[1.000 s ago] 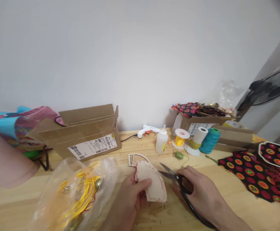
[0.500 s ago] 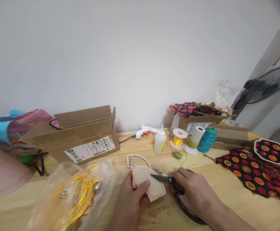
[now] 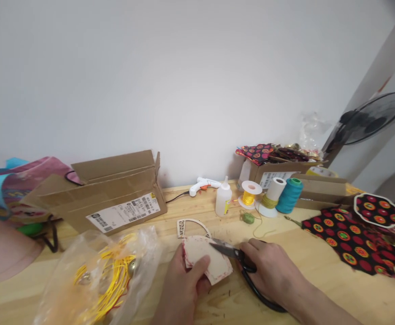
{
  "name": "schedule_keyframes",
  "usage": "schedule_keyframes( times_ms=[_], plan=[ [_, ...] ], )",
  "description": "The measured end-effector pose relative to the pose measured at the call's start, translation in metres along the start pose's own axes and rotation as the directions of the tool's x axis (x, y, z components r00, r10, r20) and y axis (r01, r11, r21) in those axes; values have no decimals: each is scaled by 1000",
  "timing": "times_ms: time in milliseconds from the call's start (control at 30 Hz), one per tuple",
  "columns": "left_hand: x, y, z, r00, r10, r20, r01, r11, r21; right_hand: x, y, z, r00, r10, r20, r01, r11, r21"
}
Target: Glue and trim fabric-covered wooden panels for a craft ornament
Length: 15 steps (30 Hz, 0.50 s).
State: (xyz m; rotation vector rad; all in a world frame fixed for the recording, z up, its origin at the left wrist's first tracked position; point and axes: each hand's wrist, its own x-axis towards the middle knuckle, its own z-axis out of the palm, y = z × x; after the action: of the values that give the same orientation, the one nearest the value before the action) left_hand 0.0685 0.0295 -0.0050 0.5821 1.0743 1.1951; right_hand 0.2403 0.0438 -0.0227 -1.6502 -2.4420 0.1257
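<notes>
A pale, flat piece [image 3: 202, 255] with reddish marks along its rim is pinched in my left hand [image 3: 185, 280], thumb on top and fingers beneath. My right hand [image 3: 268, 266] is wrapped round the black handles of the scissors [image 3: 240, 259]. Their blades are parted and lie at the upper right edge of the piece, one blade over its face. Just behind the piece, a thin wooden cut-out frame [image 3: 181, 228] with a curved arm rests on the table, partly hidden by the piece.
Left are an opened cardboard box [image 3: 116, 196] and a plastic bag [image 3: 150, 253] with yellow cords. Behind stand a glue gun [image 3: 206, 184], a glue bottle [image 3: 223, 198], a yellow spool [image 3: 248, 198] and teal thread [image 3: 289, 195]. Patterned fabric [image 3: 340, 234] lies right.
The whole view has shifted slightly. Both hands keep nearly the same hold, and the scissors remain at the edge of the pale piece.
</notes>
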Motion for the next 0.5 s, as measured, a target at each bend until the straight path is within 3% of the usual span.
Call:
schedule_keyframes(
  times_ms=[233, 400, 500],
  plan=[
    [1, -4, -1, 997, -66, 32, 67, 997, -32, 6, 6, -7, 999, 31, 22, -31, 999, 30],
    [1, 3, -1, 1000, -3, -22, 2, 1000, -16, 7, 11, -9, 992, 112, -52, -103, 982, 158],
    [1, 6, -1, 999, 36, -33, -36, 999, -26, 1, 9, -10, 991, 130, -40, -120, 973, 197]
  ],
)
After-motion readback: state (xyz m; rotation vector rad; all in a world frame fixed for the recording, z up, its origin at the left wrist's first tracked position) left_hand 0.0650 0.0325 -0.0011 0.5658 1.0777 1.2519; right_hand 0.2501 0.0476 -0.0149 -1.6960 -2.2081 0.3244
